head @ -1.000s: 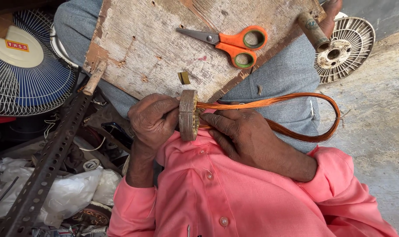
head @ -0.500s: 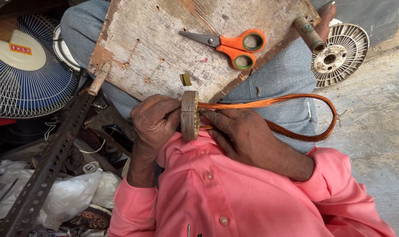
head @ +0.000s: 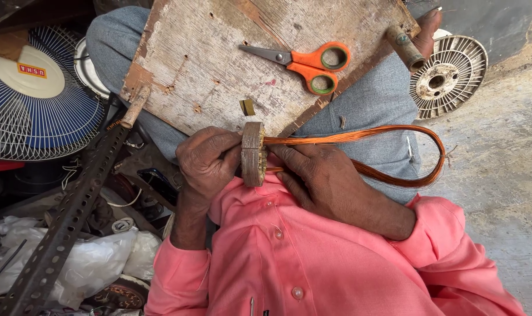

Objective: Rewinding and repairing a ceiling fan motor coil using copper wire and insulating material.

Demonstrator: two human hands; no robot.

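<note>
A worn wooden board [head: 219, 64] lies on the person's lap above a concrete floor [head: 500, 175]. At its lower edge, the left hand [head: 206, 164] closes on a round wooden former [head: 253, 153]; the right hand [head: 330, 181] pinches the copper wire coil [head: 394, 175] beside it.

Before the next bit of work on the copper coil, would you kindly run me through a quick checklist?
1. Left hand grips round brown wooden former: ok.
2. Right hand fingers rest on orange copper wire loop beside the former: ok.
3. Loop strands bundled, no strays: ok.
4. Orange-handled scissors within reach on worn wooden board: ok.
5. Wire seated in the former's groove: cannot tell.
</note>
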